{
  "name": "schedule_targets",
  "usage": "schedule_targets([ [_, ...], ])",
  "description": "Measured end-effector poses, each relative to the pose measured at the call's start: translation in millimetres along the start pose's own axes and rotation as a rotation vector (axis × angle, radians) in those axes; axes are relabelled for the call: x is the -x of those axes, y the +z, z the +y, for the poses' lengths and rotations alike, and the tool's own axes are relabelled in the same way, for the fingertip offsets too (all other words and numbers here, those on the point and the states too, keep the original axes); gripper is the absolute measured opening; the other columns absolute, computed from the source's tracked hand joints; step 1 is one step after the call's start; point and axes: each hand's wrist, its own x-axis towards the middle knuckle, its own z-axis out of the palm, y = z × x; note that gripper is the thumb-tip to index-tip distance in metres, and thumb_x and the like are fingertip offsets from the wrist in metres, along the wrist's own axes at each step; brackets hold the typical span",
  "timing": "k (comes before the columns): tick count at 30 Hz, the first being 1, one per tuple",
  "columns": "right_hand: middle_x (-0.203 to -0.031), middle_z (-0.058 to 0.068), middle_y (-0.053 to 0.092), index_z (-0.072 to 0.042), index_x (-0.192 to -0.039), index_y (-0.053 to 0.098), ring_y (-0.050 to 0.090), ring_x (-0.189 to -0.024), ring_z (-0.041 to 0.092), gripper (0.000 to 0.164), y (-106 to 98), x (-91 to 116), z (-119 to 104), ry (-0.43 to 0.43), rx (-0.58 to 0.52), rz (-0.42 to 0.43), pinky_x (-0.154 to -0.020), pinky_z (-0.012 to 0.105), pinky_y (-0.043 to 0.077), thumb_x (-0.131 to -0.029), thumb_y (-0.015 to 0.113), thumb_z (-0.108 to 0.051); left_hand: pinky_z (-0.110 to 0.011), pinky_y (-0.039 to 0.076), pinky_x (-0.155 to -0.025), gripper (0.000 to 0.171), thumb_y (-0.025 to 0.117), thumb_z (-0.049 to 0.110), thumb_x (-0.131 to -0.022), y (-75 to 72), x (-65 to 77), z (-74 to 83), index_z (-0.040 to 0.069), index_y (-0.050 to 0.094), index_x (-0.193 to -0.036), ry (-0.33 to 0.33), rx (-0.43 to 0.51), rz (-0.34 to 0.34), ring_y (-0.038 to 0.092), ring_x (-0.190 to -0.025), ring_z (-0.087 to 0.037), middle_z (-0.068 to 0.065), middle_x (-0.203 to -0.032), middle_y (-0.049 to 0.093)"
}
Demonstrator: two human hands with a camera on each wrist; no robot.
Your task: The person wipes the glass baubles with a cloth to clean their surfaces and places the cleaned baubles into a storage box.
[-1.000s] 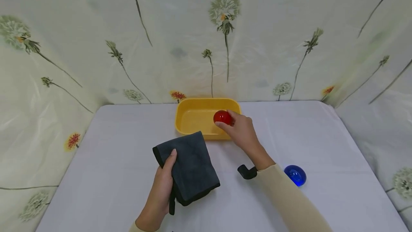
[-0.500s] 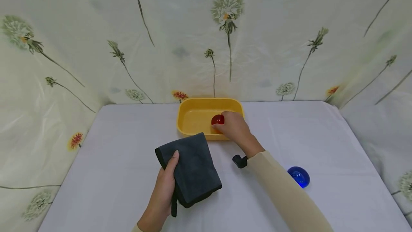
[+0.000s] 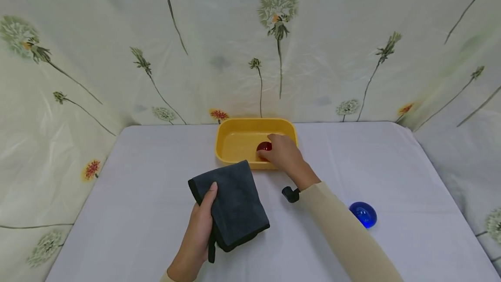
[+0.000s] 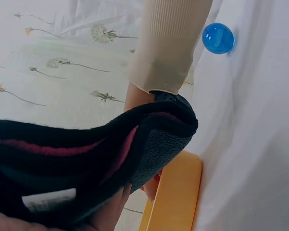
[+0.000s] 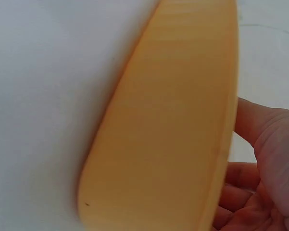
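Note:
My right hand (image 3: pixel 287 156) reaches down into a yellow tray (image 3: pixel 232 142), its thumb and fingers round a glossy red ball (image 3: pixel 264 146) low inside the tray's right half. The hand covers part of the ball. In the right wrist view the tray's outer wall (image 5: pixel 158 115) hides the ball and the fingertips. Nearer to me, my left hand (image 3: pixel 199 227) grips a folded dark grey cloth (image 3: pixel 239 206), thumb on top. The left wrist view shows the cloth's layered folds, pink inner strips and a white label (image 4: pixel 49 199).
A clear blue ball (image 3: pixel 363 214) lies on the white-covered table (image 3: pixel 137 186) to the right, beside my right sleeve (image 3: pixel 344 229). A black strap piece (image 3: pixel 290 194) sticks out at my right wrist. Behind the tray rises a flower-printed curtain (image 3: pixel 219 25).
My right hand has lowered the red ball into the tray, shifting slightly left and down. The left hand and cloth have stayed nearly still.

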Motion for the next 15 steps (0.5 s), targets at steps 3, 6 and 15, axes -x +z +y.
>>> schedule_targets([
  [3,-0.114,0.015,0.069,-0.001,-0.138,0.063,0.059,-0.095,0.03,0.061,-3.4,0.0,-3.2,-0.002,0.019,-0.015,-0.087,0.042,0.056,-0.094,0.079,-0.041,-0.057,0.041,-0.113,0.088,0.044,0.071,-0.103,-0.2,0.6,0.5,0.01,0.025,-0.163,0.008,0.008,-0.01,0.052,-0.137,-0.034,-0.018,-0.158,0.043],
  [6,-0.113,0.014,0.069,0.0,-0.142,0.061,0.059,-0.096,0.029,0.066,-6.1,0.3,-5.4,-0.005,0.042,-0.022,-0.091,0.042,0.055,-0.095,0.078,-0.044,-0.057,0.042,-0.112,0.087,0.044,0.071,-0.103,-0.3,0.9,1.5,0.01,0.025,-0.163,0.013,0.008,-0.011,0.052,-0.136,-0.034,-0.018,-0.158,0.043],
  [15,-0.123,0.017,0.07,0.001,-0.144,0.059,0.062,-0.102,0.032,0.07,-10.0,9.0,-3.5,-0.019,0.057,0.003,-0.097,0.047,0.055,-0.097,0.074,-0.048,-0.058,0.04,-0.114,0.086,0.043,0.07,-0.103,0.0,0.1,0.7,0.011,0.025,-0.163,0.019,0.003,-0.014,0.051,-0.137,-0.035,-0.018,-0.159,0.043],
])
